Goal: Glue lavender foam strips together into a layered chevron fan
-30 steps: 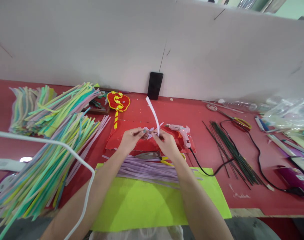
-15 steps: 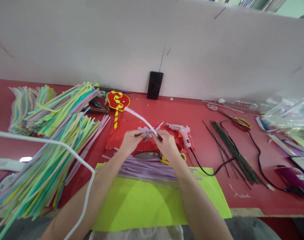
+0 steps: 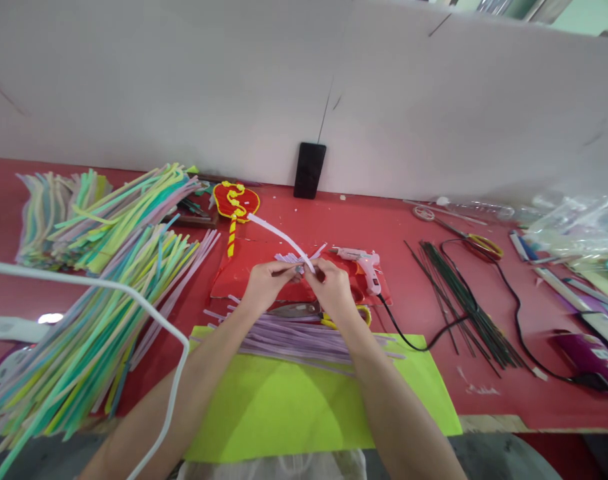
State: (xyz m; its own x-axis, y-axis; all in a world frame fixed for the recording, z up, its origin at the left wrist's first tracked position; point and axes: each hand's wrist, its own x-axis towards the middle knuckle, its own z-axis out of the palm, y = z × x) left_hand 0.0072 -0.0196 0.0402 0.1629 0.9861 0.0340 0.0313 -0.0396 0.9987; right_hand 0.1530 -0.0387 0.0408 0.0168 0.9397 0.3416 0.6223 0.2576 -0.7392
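Observation:
Over a red board (image 3: 229, 280), my left hand (image 3: 269, 283) and my right hand (image 3: 329, 283) meet fingertip to fingertip. Both pinch a pale purple pipe cleaner (image 3: 279, 233), whose free end curves up to the left. Short purple pieces (image 3: 289, 258) show just behind the fingers. Where exactly the fingers grip is partly hidden. Below the hands, a bundle of purple pipe cleaners (image 3: 294, 343) lies across a lime-green sheet (image 3: 284, 407). Scissors with yellow handles (image 3: 297, 311) rest behind that bundle, partly under my right wrist. A pink glue gun (image 3: 367, 267) lies to the right of my right hand.
Multicoloured pipe cleaners (image 3: 99, 320) pile up at left, crossed by a white cable (image 3: 149, 310). A red and yellow fan-shaped craft (image 3: 237, 203) and a black phone (image 3: 310, 171) are at the back. Dark green stems (image 3: 469, 307), other scissors (image 3: 484, 247) and plastic wrapping (image 3: 569, 227) occupy the right.
Both hands stay nearly in place, still pinching the pipe cleaner. Only slight finger movement shows.

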